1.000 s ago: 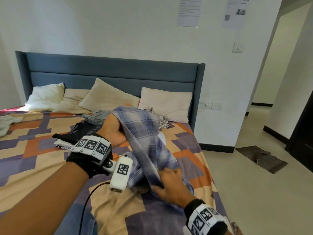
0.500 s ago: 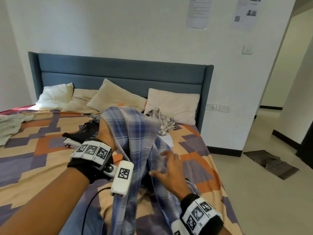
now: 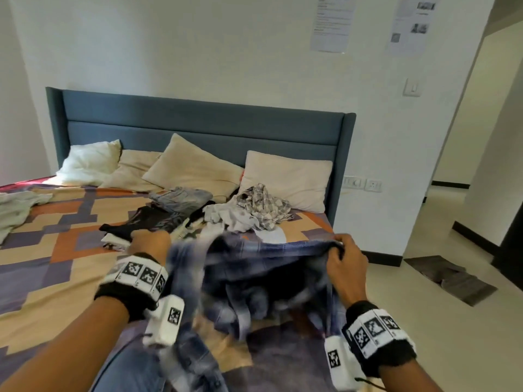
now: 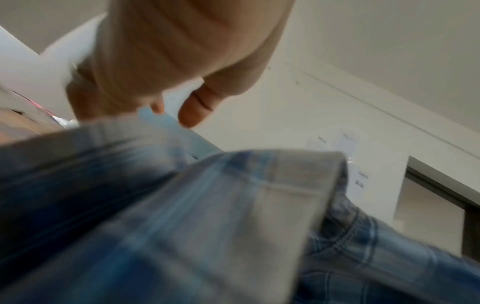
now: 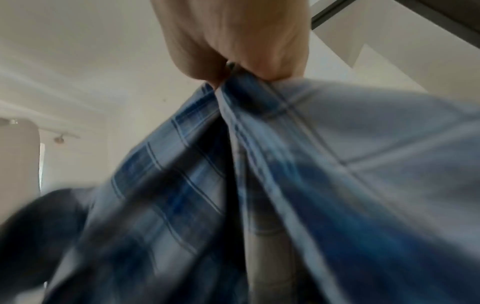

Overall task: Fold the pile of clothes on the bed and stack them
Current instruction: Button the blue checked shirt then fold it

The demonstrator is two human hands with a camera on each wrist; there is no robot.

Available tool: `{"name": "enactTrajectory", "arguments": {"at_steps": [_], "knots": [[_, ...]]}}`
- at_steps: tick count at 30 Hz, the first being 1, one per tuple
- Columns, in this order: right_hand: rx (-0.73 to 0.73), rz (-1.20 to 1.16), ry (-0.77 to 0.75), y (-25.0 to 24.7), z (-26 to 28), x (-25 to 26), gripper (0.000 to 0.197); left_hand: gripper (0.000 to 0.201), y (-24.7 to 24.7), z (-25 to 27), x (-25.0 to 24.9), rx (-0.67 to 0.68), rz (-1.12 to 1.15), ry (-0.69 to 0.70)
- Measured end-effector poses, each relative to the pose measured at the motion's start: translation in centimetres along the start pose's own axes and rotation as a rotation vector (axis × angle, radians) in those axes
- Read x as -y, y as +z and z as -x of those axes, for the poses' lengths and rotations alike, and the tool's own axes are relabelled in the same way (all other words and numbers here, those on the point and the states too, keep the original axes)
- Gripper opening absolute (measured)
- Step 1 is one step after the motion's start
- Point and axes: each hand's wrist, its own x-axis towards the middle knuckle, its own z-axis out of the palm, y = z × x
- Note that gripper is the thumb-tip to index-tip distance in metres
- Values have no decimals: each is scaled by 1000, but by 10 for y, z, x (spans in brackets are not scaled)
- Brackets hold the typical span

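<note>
**Shirt spread wide between both hands**

Since 0.5 s ago, both hands have pulled apart: the right hand (image 3: 343,260), then reaching toward the cloth mid-frame, now sits out to the right w/ a shirt edge pinched in curled fingers; the left hand (image 3: 150,241) has dropped lower and further left. The plaid shirt (image 3: 271,267), which hung bunched off the left hand, is now stretched across between the two, held above the bed (image 3: 56,250) near its foot end, lower part blurred and drooping toward the cover.

Right wrist view: fist clenched on a gathered fold of shirt (image 5: 259,164). Left wrist view: thumb and fingers curled above the fabric (image 4: 207,226), but blur hides the contact, so can't tell if the left hand truly grips.

Further up the bed, approx. mid-mattress: a loose pile (image 3: 254,213) of clothes, w/ dark folded items (image 3: 135,226) just left of it. Pillows (image 3: 285,178) lean against the headboard (image 3: 198,120). One pale garment (image 3: 17,207) lies at far left.
</note>
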Motion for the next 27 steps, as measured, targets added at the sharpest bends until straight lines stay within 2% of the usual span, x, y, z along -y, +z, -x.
{"name": "enactTrajectory", "arguments": {"at_steps": [1,2,3,4,6,7,8,9,12,14,15,17,18,19,20,21,22,24,25,27], "knots": [[-5,-15,-34,-4,-6,6,20,43,9,5,7,-79,-91,90],[-2,-21,-61,-6,-11,9,19,47,21,21,12,-76,-114,212],[11,-19,-87,-6,-15,13,17,49,36,33,14,21,-61,377],[27,-10,-109,-4,-17,16,17,51,50,46,15,216,-53,530],[46,-9,-166,0,-19,23,22,69,77,72,21,602,-266,759],[45,-14,-190,0,-18,25,23,76,91,78,29,702,-376,846],[36,-10,-205,0,-18,27,22,77,103,82,34,729,-464,862],[17,1,-216,-2,-18,27,21,72,112,86,38,736,-448,856],[-52,69,-207,-9,-21,20,18,51,120,120,39,726,-189,791],[-73,128,-179,-9,-24,14,20,43,123,144,37,603,-53,823],[-92,147,-169,-7,-25,13,21,47,124,153,38,574,8,826],[-140,167,-170,-6,-28,11,24,56,128,160,46,584,-84,813],[-157,175,-182,-6,-29,10,26,48,131,156,54,573,-261,854],[-165,193,-212,-8,-29,7,29,32,133,150,60,535,-376,879],[-163,233,-265,-11,-29,3,32,14,133,140,64,479,-394,882],[-154,333,-342,-15,-30,-3,35,9,130,130,65,430,-353,871],[-138,511,-430,-18,-29,-13,37,18,125,122,61,371,-310,831],[-80,944,-589,-26,-23,-36,30,16,112,105,46,353,-177,749],[-5,1088,-614,-30,-16,-49,27,9,103,101,36,374,-149,756],[94,1165,-498,-37,-4,-68,24,3,84,91,20,373,-190,838]]}}
